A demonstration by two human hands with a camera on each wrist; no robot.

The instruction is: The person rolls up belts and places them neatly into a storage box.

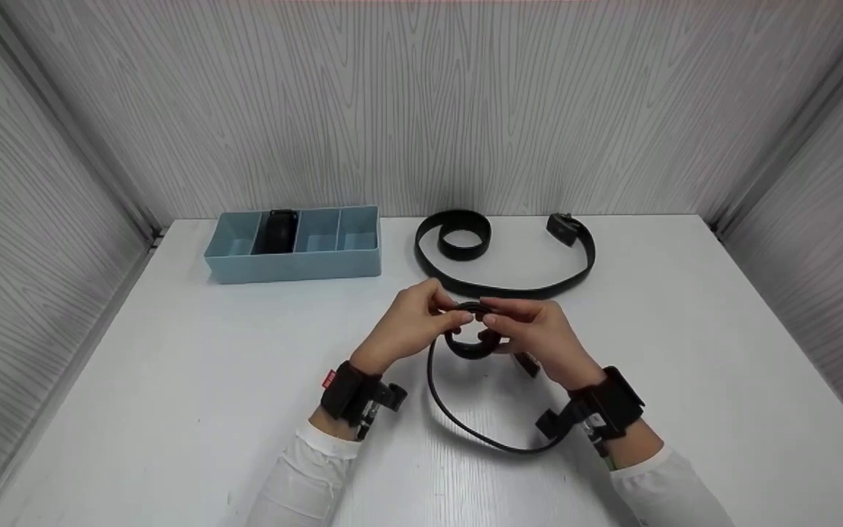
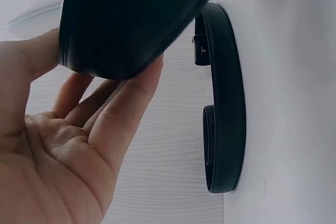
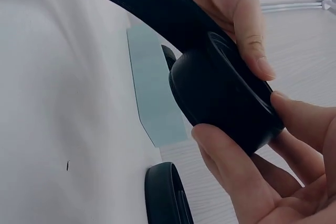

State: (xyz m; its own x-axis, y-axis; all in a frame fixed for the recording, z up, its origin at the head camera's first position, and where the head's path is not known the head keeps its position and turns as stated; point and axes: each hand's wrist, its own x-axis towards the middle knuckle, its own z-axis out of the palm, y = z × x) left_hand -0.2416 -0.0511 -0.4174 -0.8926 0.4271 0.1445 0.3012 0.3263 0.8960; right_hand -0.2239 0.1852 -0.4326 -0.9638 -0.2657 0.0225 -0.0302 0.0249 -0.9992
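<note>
A black belt (image 1: 473,352) is partly wound into a coil between the two hands, above the table's middle. My left hand (image 1: 413,320) pinches the coil's left side with thumb and fingers. On the other side my right hand (image 1: 544,337) grips the coil, its thumb on the upper edge in the right wrist view. The belt's unrolled length loops toward the front and back under the right hand. In the left wrist view, the near belt strap (image 2: 131,24) covers the fingertips of the left hand (image 2: 68,150).
Behind the hands a second black belt (image 1: 509,292) lies on its edge, one end curled and a buckle (image 1: 563,228) at the other. At the back left stands a blue divided box (image 1: 297,267), with a rolled black belt (image 1: 280,231) in one compartment. A wood-grain wall rises behind.
</note>
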